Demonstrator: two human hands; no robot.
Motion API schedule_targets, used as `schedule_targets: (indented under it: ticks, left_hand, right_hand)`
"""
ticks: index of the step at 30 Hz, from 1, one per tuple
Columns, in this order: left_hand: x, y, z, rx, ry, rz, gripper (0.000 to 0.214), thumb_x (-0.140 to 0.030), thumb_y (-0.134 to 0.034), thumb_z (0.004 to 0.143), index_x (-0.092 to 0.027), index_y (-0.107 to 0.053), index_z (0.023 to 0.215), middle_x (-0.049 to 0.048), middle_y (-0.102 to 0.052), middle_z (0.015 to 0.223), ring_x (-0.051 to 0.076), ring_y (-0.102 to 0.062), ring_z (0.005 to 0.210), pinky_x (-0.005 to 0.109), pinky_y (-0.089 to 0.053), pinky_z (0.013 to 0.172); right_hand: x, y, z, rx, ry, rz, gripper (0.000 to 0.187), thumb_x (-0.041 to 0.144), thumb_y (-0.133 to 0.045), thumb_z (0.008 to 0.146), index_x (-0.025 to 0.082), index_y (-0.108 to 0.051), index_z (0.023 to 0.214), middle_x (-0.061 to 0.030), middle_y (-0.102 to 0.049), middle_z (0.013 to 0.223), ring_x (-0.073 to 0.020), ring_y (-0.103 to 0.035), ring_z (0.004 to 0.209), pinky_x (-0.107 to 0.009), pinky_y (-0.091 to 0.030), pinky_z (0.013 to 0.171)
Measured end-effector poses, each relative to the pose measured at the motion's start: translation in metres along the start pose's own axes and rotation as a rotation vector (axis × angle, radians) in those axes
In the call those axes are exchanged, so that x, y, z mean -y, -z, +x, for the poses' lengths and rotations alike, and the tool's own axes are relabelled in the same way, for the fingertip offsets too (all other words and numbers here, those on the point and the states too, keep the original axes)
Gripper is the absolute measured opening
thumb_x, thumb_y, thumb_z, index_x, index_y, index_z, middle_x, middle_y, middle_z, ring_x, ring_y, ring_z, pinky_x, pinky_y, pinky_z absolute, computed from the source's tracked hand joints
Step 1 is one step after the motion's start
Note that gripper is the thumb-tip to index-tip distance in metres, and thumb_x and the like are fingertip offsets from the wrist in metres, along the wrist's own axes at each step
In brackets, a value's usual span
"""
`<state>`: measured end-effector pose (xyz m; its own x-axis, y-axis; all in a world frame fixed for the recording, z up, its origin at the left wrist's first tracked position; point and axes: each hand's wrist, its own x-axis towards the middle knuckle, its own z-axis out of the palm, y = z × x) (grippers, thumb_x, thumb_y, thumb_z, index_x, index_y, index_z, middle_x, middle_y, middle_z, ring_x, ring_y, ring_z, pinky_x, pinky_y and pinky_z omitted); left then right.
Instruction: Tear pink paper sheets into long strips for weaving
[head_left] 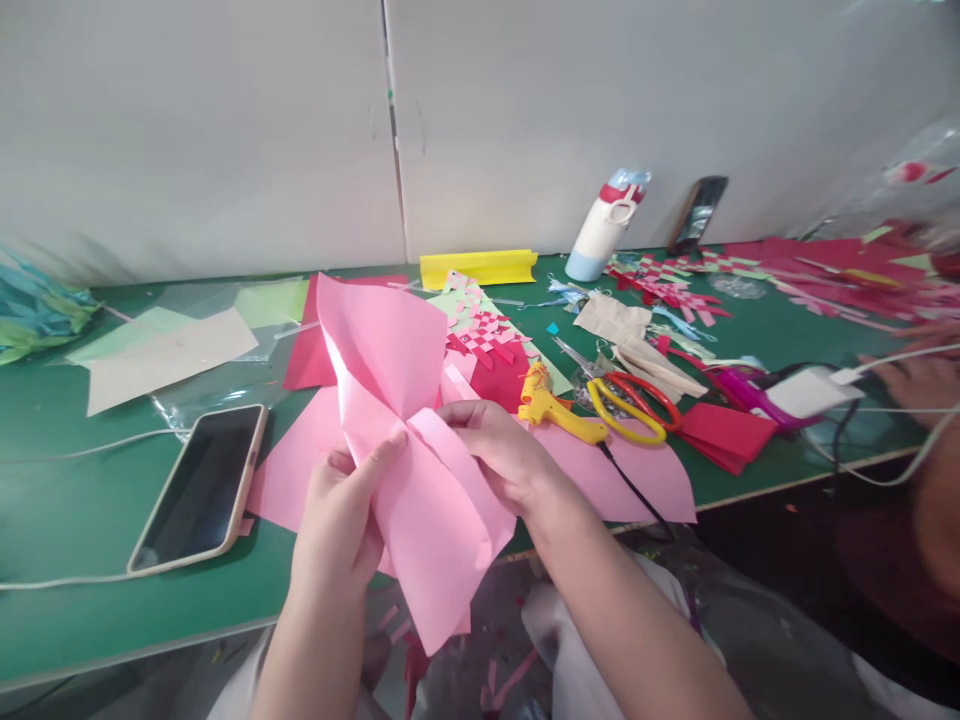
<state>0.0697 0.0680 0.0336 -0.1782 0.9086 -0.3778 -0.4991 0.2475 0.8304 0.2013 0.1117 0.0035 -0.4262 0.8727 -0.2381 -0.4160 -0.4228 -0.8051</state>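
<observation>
A large sheet of pink paper, gathered at its middle, is held up over the near edge of the green table. My left hand is closed on it, the thumb pressing near the gathered middle and the other fingers behind. My right hand pinches the same paper from the right, beside a curled pink fold; its fingertips are partly hidden. More pink paper lies flat beneath. Just right of my right hand are a yellow glue gun and scissors with yellow handles.
A phone lies at the left with a white cable near it. Woven paper strips, a yellow folded piece and a bottle stand or lie farther back. At right are a white charger, cables and another person's hand.
</observation>
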Motion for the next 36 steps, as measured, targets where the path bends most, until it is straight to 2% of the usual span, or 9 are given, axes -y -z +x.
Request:
schedule_targets:
  ticks: [4,13,19,23,27,31,36]
  left_hand:
    - [0.001,0.001,0.000,0.015,-0.020,0.001,0.030,-0.025,-0.082,0.053,-0.010,-0.072,0.077,0.0102,-0.072,0.066,0.027,-0.070,0.071,0.034,-0.057,0.067]
    - [0.001,0.002,0.000,0.030,0.000,0.040,0.027,-0.022,-0.080,0.055,-0.010,-0.072,0.078,0.0108,-0.072,0.067,0.027,-0.070,0.069,0.035,-0.057,0.065]
    - [0.001,0.002,0.001,0.015,0.004,0.021,0.026,-0.022,-0.080,0.056,-0.009,-0.071,0.076,0.0103,-0.071,0.066,0.024,-0.069,0.063,0.031,-0.057,0.062]
    - [0.001,0.004,0.003,-0.006,0.007,0.032,0.024,-0.022,-0.081,0.055,-0.010,-0.071,0.073,0.0093,-0.071,0.062,0.022,-0.068,0.058,0.030,-0.056,0.059]
    - [0.002,0.007,0.005,0.013,-0.001,-0.009,0.031,-0.022,-0.083,0.052,-0.010,-0.072,0.077,0.0101,-0.071,0.064,0.026,-0.069,0.065,0.033,-0.057,0.063]
    - [0.002,0.007,0.006,0.031,0.003,-0.021,0.033,-0.022,-0.083,0.050,-0.009,-0.072,0.079,0.0110,-0.072,0.068,0.027,-0.070,0.067,0.033,-0.057,0.065]
    - [-0.002,0.003,0.002,-0.024,-0.003,0.009,0.031,-0.023,-0.083,0.051,-0.009,-0.070,0.075,0.0098,-0.071,0.065,0.024,-0.069,0.062,0.030,-0.057,0.061]
  right_hand:
    - [-0.004,0.005,0.006,0.015,0.000,-0.001,0.022,0.026,-0.082,0.057,0.017,-0.072,0.075,0.0005,-0.069,0.069,-0.0116,-0.063,0.062,-0.026,-0.048,0.064]
    - [-0.002,0.001,0.005,0.002,0.022,0.069,0.022,0.020,-0.081,0.054,0.016,-0.071,0.073,0.0016,-0.068,0.066,-0.0117,-0.062,0.062,-0.026,-0.048,0.066]
    - [0.005,-0.004,-0.003,0.042,0.025,0.074,0.016,0.020,-0.079,0.061,0.015,-0.070,0.072,0.0029,-0.065,0.060,-0.0085,-0.058,0.053,-0.022,-0.045,0.055]
    - [0.003,0.002,-0.001,0.047,0.015,0.026,0.021,0.022,-0.081,0.059,0.015,-0.072,0.076,-0.0001,-0.069,0.067,-0.0113,-0.062,0.059,-0.024,-0.048,0.060]
    - [0.000,0.008,0.003,0.043,-0.012,0.000,0.022,0.024,-0.083,0.056,0.016,-0.072,0.073,0.0011,-0.069,0.067,-0.0109,-0.063,0.061,-0.025,-0.048,0.064]
    - [0.000,0.006,0.003,0.038,0.006,0.016,0.023,0.024,-0.084,0.054,0.016,-0.071,0.071,0.0014,-0.069,0.066,-0.0111,-0.063,0.062,-0.025,-0.048,0.064]
    - [0.005,0.000,-0.002,0.035,-0.016,0.032,0.023,0.024,-0.082,0.056,0.016,-0.069,0.073,0.0020,-0.067,0.063,-0.0104,-0.060,0.058,-0.023,-0.047,0.058]
